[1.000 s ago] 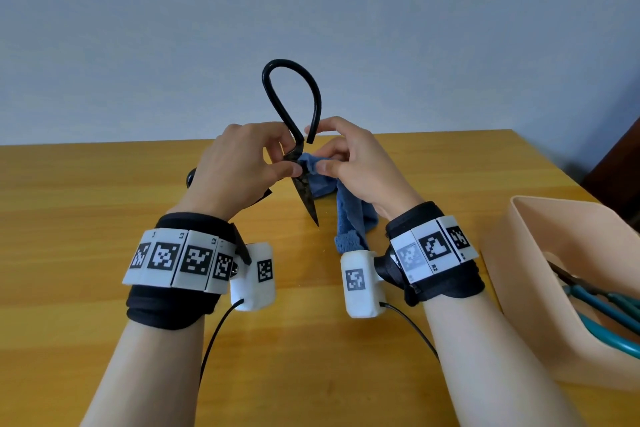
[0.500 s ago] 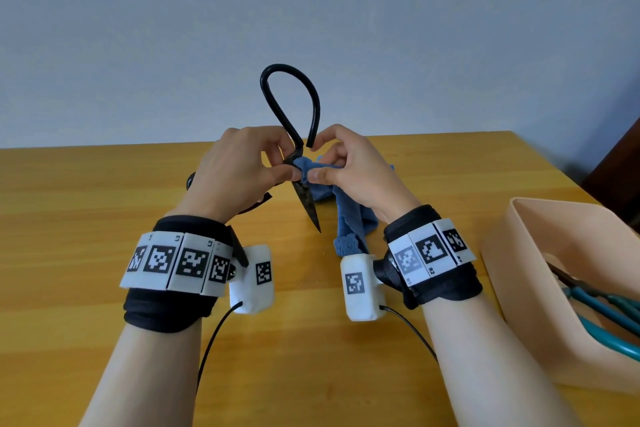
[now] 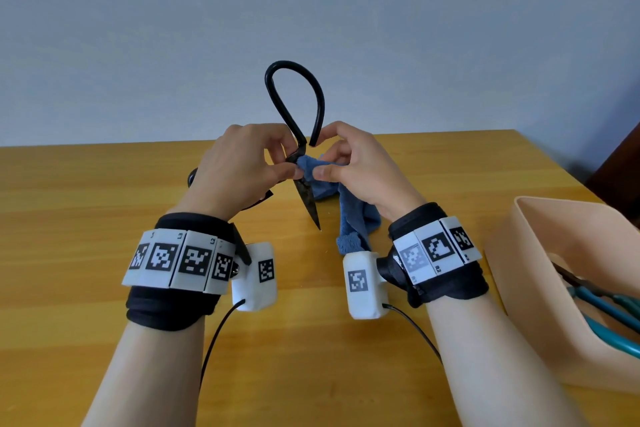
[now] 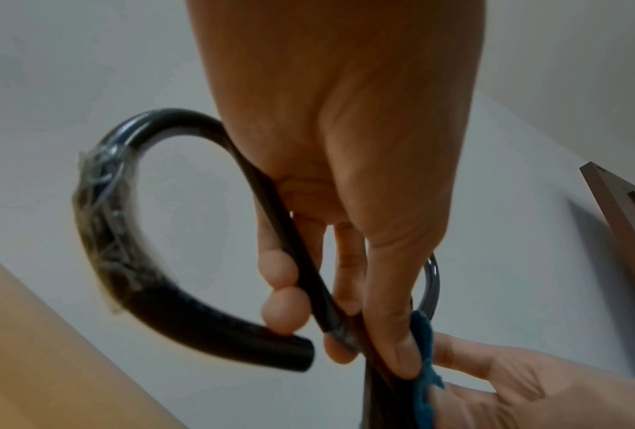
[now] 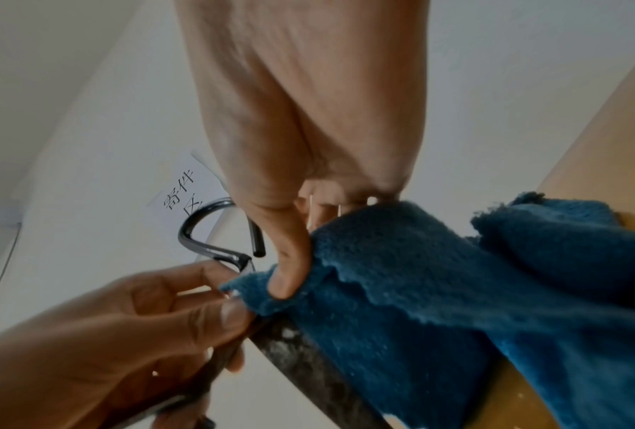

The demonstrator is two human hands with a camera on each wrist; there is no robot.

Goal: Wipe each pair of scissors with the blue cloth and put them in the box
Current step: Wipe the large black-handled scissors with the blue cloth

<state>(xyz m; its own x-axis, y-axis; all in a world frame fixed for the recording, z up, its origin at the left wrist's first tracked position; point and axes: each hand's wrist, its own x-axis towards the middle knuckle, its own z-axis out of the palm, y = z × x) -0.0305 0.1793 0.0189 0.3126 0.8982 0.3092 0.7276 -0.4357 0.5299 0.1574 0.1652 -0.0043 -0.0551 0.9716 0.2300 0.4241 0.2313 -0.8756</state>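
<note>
Black iron scissors point(image 3: 304, 191) with large loop handles stand upright above the wooden table, blades pointing down. My left hand point(image 3: 249, 166) grips them near the pivot; its fingers curl round one handle shaft point(image 4: 308, 278). My right hand point(image 3: 349, 166) pinches the blue cloth point(image 3: 353, 218) against the top of the blade point(image 5: 308, 365), thumb on the fabric point(image 5: 437, 290). The rest of the cloth hangs down toward the table. A beige box point(image 3: 519, 267) sits at the right with teal-handled scissors point(image 3: 602, 315) inside.
The wooden table point(image 3: 86, 204) stretches left and in front of my arms. A grey wall stands behind its far edge. A dark piece of furniture point(image 3: 623, 170) stands beyond the table's right corner. Cables trail from both wrist cameras.
The hands and scissors have shifted slightly; my right hand has slid the cloth a little along the blade near the pivot. The grips are the same.
</note>
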